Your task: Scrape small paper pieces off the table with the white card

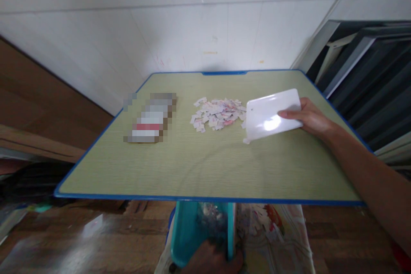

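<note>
My right hand grips a glossy white plastic board by its right end, thumb on top. The board is tilted above the table, with its left edge at a pile of small paper scraps. One scrap lies by the board's lower left corner. Below the table's front edge, my left hand is closed over the near rim of a teal plastic bin. Blurred small pieces, partly in clear plastic, lie inside the bin. The table hides its far end.
The folding table has a blue edge and stands against a white wall. A pixelated flat item lies at its left. Dark panels lean at the right. A patterned cloth with scraps lies below.
</note>
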Demonstrator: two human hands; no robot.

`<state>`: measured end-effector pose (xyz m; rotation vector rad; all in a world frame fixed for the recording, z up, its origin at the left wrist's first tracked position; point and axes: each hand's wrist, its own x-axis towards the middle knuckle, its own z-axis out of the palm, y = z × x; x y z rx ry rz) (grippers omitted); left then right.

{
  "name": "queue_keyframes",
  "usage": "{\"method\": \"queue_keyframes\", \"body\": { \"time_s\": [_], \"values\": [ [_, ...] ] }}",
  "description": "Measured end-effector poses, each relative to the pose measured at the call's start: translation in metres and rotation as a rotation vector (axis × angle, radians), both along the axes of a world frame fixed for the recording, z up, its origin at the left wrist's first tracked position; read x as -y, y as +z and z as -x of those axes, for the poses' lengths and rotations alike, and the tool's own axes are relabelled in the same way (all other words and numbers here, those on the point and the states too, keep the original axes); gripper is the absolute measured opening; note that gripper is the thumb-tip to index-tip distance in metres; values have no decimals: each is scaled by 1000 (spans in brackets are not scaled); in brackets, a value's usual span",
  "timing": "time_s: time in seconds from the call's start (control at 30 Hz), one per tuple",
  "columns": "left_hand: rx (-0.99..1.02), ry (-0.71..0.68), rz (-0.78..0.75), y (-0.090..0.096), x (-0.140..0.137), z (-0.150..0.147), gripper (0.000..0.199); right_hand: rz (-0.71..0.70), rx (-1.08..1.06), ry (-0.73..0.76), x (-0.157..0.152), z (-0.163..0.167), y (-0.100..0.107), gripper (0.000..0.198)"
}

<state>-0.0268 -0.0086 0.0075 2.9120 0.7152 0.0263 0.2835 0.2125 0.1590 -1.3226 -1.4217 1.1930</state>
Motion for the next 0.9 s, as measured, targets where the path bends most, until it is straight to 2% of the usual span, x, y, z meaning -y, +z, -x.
{"method": "queue_keyframes", "body": {
  "time_s": [0.1, 0.27, 0.37, 0.53, 0.73, 0.9],
  "values": [
    [21, -10, -12, 1, -1, 0, 15, 47, 41, 126, 2, 4, 0, 22],
    [41, -28, -78, 0, -1, 0, 19, -2, 5, 37, 2, 5, -2, 20],
    [-23, -39, -39, 2, -1, 0, 20, 31, -40, 55, 5, 7, 0, 22],
    [-44, -28, 9, 7, -2, -1, 21, -2, -131, -24, 8, 9, 3, 25],
    [50, -10, -77, 2, -2, -2, 15, 52, -13, 83, 7, 5, 1, 20],
    [39, 0, -54, 4, -2, -1, 17, 41, -93, 107, 7, 4, 0, 20]
  ]
}}
